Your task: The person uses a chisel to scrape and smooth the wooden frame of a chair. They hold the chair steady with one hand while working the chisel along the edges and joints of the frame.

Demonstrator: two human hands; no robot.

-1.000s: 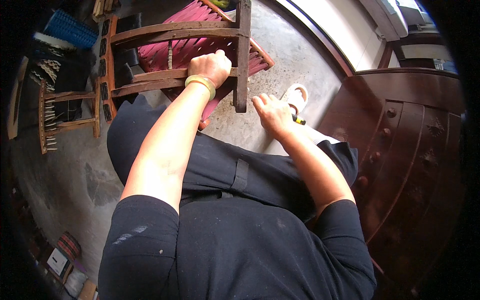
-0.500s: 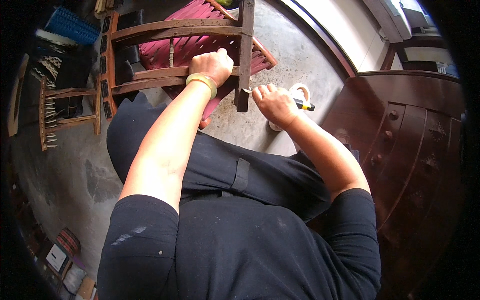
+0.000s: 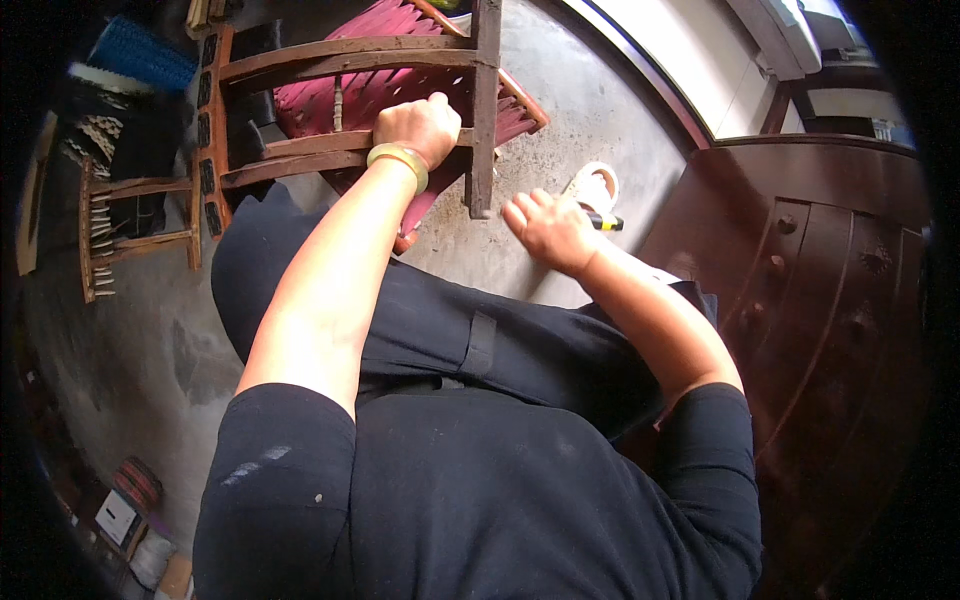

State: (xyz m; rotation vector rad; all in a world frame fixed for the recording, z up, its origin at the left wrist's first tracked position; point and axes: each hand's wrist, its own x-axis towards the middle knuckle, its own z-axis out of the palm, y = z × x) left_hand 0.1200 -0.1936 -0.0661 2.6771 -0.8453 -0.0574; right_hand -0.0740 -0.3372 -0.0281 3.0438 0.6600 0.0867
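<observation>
My left hand (image 3: 418, 130), with a pale bangle at the wrist, is closed around a rail of the brown wooden chair frame (image 3: 350, 62). This frame lies across the front of me, and its dark end post (image 3: 482, 130) stands just right of that hand. My right hand (image 3: 550, 232) is closed on a tool with a black and yellow handle end (image 3: 606, 221); the fingers hide the rest. It is a little right of the post's lower end, apart from it. Pink straps (image 3: 400, 95) are stretched on a wooden frame behind the rails.
A white ring-shaped roll (image 3: 594, 185) is on the grey floor beyond my right hand. A dark carved wooden panel (image 3: 800, 300) rises at the right. On the left are a small wooden frame with pegs (image 3: 140, 240) and a blue bristly object (image 3: 145, 52).
My right hand has moved slightly toward me, down from beside the post. A small pale curl near its fingers no longer shows. My left hand keeps its grip on the rail.
</observation>
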